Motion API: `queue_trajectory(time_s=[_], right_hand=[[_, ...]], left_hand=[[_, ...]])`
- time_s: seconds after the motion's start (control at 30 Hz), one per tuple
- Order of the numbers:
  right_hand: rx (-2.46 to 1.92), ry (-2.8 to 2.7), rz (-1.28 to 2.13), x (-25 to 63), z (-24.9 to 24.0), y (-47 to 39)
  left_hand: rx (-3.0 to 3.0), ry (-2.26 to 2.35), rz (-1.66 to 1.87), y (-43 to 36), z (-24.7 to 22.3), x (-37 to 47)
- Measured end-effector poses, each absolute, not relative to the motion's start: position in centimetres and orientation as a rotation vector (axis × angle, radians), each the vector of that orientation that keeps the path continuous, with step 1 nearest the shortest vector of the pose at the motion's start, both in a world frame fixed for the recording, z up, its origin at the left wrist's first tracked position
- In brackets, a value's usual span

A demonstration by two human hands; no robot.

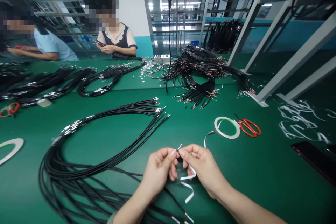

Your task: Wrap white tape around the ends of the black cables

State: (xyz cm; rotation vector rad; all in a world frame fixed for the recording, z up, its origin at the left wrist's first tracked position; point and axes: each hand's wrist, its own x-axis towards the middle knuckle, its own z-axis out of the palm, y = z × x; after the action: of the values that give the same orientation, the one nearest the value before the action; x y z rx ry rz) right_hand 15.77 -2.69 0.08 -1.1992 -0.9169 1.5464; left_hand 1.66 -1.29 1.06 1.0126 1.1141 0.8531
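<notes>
My left hand (164, 162) pinches a black cable close to its end, thumb against forefinger. The cable's pale tip (180, 146) pokes up between both hands. Touching the left fingertips, my right hand (198, 164) is closed in a pinch at the same spot. A curling strip of white tape (187, 186) hangs below its fingers, and another stretch runs behind it to a tape roll (215, 127). How the tape meets the cable is hidden by the fingertips. Left of my hands, a looped bundle of black cables (52, 168) lies on the green table, with bare ends.
Orange-handled scissors (250, 127) lie beside the roll. Farther right are white tape scraps (299, 115), a dark phone (315, 157) and metal posts (296, 56). Cable heaps (196, 63) cover the back. Two co-workers sit opposite; one person's hands (107, 48) hold cables.
</notes>
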Motion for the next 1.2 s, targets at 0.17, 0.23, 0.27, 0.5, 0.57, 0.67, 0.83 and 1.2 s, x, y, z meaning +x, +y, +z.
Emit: queue_trajectory(time_s=[0.17, 0.23, 0.27, 0.5, 0.57, 0.67, 0.83, 1.2], right_hand=[[-1.190, -0.915, 1.532, 15.6, 0.1, -2.9], [-1.164, -0.907, 1.537, 15.5, 0.1, -2.9], [-1.147, -0.905, 1.540, 15.5, 0.2, -2.8], [-1.095, -0.905, 1.528, 15.3, 0.2, -2.7], [-1.071, -0.874, 1.534, 15.2, 0.0, -2.7], [-1.041, -0.785, 1.607, 15.1, -0.2, -2.7], [-1.147, -0.872, 1.469, 16.5, -0.1, -1.8], [-1.214, -1.007, 1.367, 18.3, 0.4, -1.3]], left_hand=[[1.003, 1.113, 0.838, -1.4, 0.9, 1.6], [0.977, 1.081, 0.814, -1.4, 1.1, 1.3], [0.963, 1.061, 0.802, -1.4, 1.2, 1.2], [0.858, 0.928, 0.777, -1.2, 1.2, 0.7], [0.831, 0.902, 0.778, -1.2, 1.2, 0.8], [0.835, 0.861, 0.762, -1.3, 1.3, 0.9], [0.932, 0.915, 0.770, -1.4, 1.5, 0.7], [1.363, 1.204, 0.940, -1.9, 0.8, 1.1]])
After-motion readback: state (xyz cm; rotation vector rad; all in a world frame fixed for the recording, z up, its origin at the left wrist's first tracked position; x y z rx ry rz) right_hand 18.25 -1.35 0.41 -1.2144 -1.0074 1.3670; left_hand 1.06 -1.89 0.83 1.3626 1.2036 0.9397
